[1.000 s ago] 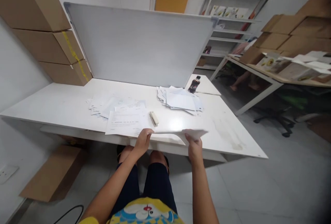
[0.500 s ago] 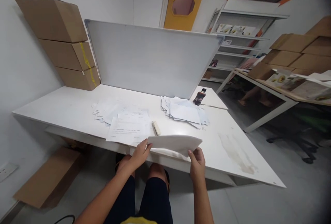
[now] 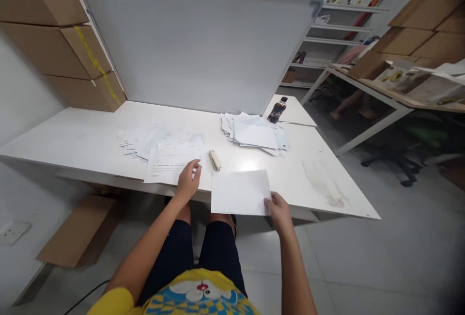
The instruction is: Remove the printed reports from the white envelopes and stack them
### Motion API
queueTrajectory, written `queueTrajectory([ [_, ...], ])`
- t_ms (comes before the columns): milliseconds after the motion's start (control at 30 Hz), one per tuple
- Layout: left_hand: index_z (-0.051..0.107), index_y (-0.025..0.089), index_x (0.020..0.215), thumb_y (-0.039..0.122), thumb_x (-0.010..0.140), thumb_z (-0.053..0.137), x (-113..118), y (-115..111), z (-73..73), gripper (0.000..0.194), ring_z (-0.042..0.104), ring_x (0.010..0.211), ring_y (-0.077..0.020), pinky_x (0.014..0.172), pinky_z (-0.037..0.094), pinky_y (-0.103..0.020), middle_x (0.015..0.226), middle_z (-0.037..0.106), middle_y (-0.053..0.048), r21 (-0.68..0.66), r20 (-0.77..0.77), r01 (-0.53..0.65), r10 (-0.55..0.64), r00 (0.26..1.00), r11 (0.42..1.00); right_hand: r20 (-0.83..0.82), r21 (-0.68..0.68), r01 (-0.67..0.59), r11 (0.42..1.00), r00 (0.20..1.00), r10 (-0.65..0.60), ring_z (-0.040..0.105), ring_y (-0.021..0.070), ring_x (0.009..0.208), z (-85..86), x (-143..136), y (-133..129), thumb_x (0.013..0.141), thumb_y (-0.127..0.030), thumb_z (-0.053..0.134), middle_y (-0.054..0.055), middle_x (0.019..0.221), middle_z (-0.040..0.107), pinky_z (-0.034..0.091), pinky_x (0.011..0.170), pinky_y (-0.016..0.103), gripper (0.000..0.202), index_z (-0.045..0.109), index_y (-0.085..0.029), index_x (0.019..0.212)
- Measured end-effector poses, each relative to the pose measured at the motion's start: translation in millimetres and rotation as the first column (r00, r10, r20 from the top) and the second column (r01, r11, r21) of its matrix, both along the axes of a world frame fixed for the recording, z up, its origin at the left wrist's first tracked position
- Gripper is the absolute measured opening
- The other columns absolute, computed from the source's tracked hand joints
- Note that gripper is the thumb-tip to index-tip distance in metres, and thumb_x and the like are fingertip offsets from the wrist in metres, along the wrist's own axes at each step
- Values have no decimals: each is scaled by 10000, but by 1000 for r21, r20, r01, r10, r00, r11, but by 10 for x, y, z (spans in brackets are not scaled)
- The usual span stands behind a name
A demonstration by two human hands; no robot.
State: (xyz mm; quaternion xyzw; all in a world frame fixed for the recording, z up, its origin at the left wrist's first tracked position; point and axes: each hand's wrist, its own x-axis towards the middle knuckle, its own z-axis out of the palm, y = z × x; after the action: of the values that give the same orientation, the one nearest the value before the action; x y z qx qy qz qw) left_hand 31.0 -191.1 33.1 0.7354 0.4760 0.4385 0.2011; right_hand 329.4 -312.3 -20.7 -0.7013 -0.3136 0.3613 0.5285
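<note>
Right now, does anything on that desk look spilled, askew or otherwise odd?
Yes: a dull brownish smear mars the white desk toward its right end, possibly a stain or wear. The paper pile beside the bottle is untidy, its edges uneven.

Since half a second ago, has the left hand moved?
Yes: judged against the stapler on the desk, the left hand has shifted left and forward, off the blank paper.

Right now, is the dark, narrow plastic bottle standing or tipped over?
Standing: the dark bottle has its black cap at the top.
</note>
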Motion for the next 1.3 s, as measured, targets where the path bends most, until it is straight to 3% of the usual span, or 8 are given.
queueTrajectory([
  [100,504,190,1287,325,930,414,247,154,-8,392,492,1238,-239,1011,414,-400,1314,556,-119,77,-324,270,-232,917,960,5,-10,-3,1000,1000,3,550,179,613,87,87,130,562,-380,594,-13,658,630,401,577,284,306,597,-201,810],
  [233,448,152,1356,254,902,459,420,188,-118,466,395,1329,-283,1056,356,-444,1400,481,-147,133,-540,356,-233,809,925,-31,-62,8,998,999,-10,517,164,554,176,167,253,513,-365,581,-21,603,603,360,526,271,301,579,-204,768],
  [833,489,153,1319,171,889,421,443,214,-165,436,388,1344,-270,1043,374,-439,1361,523,-139,133,-533,366,-245,810,921,57,-3,81,997,995,-81,517,151,587,189,250,314,568,-328,587,-25,616,600,394,555,260,248,619,-187,768],
  [900,464,150,1340,189,887,431,403,197,-156,455,375,1353,-268,1059,365,-439,1381,503,-140,167,-531,364,-227,816,916,40,148,250,957,965,-258,515,149,591,274,368,447,596,-348,570,-25,631,596,402,551,257,274,607,-187,815],
  [967,463,148,1335,187,882,434,367,192,-161,456,381,1350,-265,1063,368,-440,1370,513,-141,209,-530,365,-209,822,907,5,290,419,860,898,-439,519,148,611,391,524,699,627,-349,542,-21,665,596,414,562,257,293,590,-184,864],
  [1033,469,148,1322,175,874,436,343,201,-174,450,406,1333,-268,1053,386,-448,1345,533,-145,237,-529,359,-191,827,903,50,347,466,814,857,-513,527,152,655,536,694,1055,635,-318,525,-8,710,604,427,605,264,289,585,-175,878],
  [1167,456,145,1324,162,874,426,328,214,-186,451,435,1308,-271,1041,406,-454,1338,534,-149,249,-535,360,-183,825,899,260,274,341,899,874,-411,539,179,819,786,972,1787,696,-279,476,71,857,639,414,767,310,286,593,-123,905],
  [1300,431,141,1347,164,881,414,338,183,-176,467,416,1321,-270,1048,396,-454,1347,521,-150,216,-541,369,-204,816,904,293,219,264,940,901,-321,496,249,1081,712,960,2066,752,-300,510,216,1101,601,329,941,376,408,552,-41,1064],
])
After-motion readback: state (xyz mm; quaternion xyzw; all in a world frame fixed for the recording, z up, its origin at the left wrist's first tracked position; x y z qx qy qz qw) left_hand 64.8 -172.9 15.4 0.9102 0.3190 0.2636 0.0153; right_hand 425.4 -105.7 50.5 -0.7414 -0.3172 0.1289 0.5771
